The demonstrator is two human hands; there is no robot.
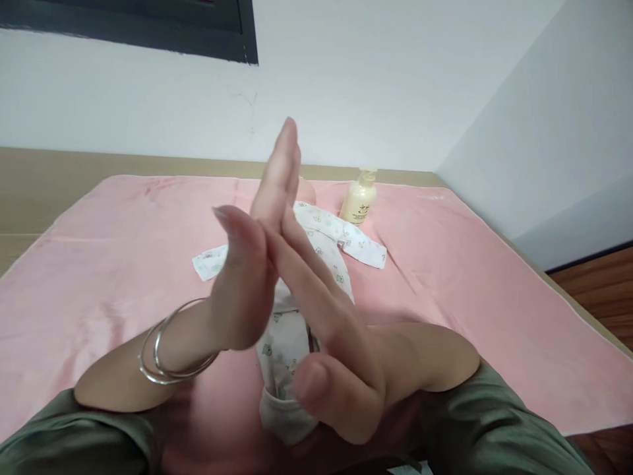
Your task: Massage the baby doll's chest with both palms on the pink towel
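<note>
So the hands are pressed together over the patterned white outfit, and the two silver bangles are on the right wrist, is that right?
Not quite: the head view shows the two silver bangles on the wrist of the left hand, not the right hand. The rest holds: both hands are pressed together over the patterned white outfit.

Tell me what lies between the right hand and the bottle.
In the head view, a white printed sleeve lies between the right hand and the bottle, on the pink cloth.
</note>
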